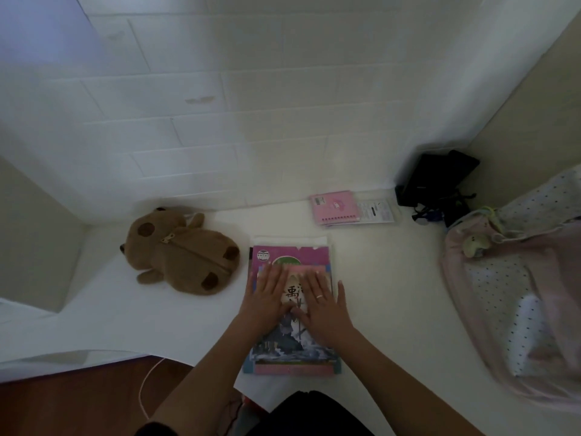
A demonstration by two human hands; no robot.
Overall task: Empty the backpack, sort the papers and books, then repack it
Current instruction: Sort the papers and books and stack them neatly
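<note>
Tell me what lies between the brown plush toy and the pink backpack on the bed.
In the head view, the stack of books lies between the plush toy and the backpack, with both hands, left and right, pressed flat on it.

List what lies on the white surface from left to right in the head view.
Brown plush toy → stack of books under both flat hands → pink spiral notebook → clear plastic packet → black items → pink backpack.

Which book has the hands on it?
The top book of the middle stack, with the painted cover. Both hands, left and right, lie flat on it. The pink notebook by the wall lies untouched.
</note>
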